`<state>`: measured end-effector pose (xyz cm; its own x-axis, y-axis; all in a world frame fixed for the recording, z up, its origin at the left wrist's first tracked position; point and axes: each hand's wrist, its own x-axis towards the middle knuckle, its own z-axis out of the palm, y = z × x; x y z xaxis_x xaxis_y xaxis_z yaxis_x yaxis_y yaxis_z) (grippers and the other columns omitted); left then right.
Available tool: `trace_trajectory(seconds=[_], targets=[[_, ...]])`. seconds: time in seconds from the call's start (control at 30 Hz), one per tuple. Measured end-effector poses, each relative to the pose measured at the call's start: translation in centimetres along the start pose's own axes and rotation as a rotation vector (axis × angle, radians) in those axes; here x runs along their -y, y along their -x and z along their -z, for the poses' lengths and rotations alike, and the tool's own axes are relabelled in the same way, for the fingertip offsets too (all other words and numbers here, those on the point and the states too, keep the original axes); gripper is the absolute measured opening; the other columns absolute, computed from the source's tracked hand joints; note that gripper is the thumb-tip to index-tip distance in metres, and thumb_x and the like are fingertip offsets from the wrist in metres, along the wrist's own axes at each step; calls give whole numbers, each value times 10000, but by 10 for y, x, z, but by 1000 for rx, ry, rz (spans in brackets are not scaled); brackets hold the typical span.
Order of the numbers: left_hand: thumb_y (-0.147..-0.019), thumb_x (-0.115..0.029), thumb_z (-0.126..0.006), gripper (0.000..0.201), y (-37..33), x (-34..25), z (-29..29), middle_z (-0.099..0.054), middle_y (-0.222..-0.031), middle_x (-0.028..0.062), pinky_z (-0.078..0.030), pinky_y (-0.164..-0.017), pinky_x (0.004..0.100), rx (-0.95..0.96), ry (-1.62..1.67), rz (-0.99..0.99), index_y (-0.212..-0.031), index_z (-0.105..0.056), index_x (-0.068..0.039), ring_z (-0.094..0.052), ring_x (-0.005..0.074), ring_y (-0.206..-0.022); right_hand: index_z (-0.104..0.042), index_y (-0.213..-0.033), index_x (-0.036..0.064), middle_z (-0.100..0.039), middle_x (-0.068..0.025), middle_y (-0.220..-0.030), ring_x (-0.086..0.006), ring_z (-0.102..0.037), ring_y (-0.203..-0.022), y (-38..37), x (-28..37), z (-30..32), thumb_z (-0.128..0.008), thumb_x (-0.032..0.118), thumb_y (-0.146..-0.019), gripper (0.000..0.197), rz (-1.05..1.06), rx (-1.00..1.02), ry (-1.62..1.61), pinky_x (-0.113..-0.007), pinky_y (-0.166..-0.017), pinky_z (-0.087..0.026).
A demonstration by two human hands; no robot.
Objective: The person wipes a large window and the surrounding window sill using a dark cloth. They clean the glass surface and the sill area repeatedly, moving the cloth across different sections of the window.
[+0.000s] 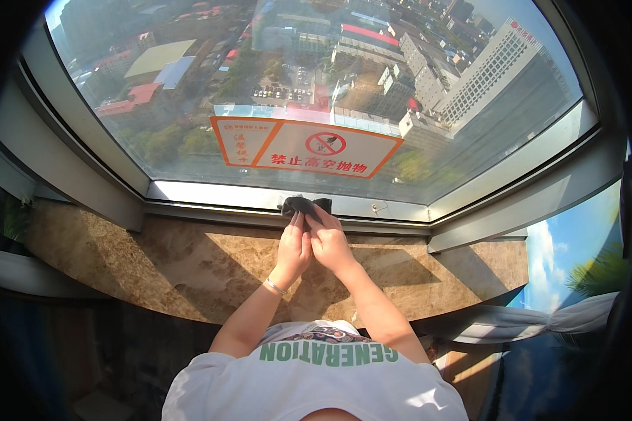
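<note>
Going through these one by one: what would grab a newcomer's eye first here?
First, the orange-bordered sign low on the window, with a city far below beyond it. Next, the left hand and right hand, together on a dark cloth at the bottom rail.

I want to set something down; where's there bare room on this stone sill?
The marbled sill looks bare between the left forearm and left window post, and between the right forearm and right window post. It's crowded at the middle, where the left hand and right hand are on a dark cloth.
</note>
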<state>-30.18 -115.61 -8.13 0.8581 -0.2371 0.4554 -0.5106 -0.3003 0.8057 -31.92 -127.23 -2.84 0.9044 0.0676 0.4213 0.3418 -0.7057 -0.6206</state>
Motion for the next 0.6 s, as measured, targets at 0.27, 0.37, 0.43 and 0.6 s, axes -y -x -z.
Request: trace_trajectory(seconds=[0.27, 0.37, 0.43, 0.6], targets=[[-945, -378, -309, 647, -63, -13, 4, -203, -1404, 353, -150, -1080, 530, -129, -51, -156, -1363, -231, 110, -201, 488, -1308, -515, -1192, -84, -371, -249, -1358, -422, -405, -1200, -39, 10, 10, -490, -17, -753, 445, 220, -336, 199, -465, -1013, -331], [-903, -311, -403, 611, -112, -27, 13, -182, -1403, 364, -134, -1073, 566, -214, -184, -184, -1336, -284, 103, -170, 544, -1289, -509, -1218, -43, -300, -252, -1408, -450, -332, -1243, -76, 7, 24, -486, 57, -810, 421, 219, -370, 292, -513, -1040, -261], [-866, -294, -458, 560, -131, -26, 13, -213, -1390, 358, -147, -1044, 612, -263, -448, -213, -1297, -380, 54, -186, 572, -1261, -511, -1228, -17, -305, -204, -1424, -444, -351, -1203, -95, 1, 30, -494, 84, -817, 424, 206, -357, 429, -525, -1020, -254], [-875, -313, -447, 520, -173, -28, 28, -185, -1419, 340, -35, -1041, 635, -366, -718, -447, -1255, -434, 42, -138, 564, -1289, -520, -1222, 19, -416, -119, -1352, -317, -430, -1140, -128, -2, 47, -542, 150, -797, 446, 419, -441, 649, -491, -894, -312]])
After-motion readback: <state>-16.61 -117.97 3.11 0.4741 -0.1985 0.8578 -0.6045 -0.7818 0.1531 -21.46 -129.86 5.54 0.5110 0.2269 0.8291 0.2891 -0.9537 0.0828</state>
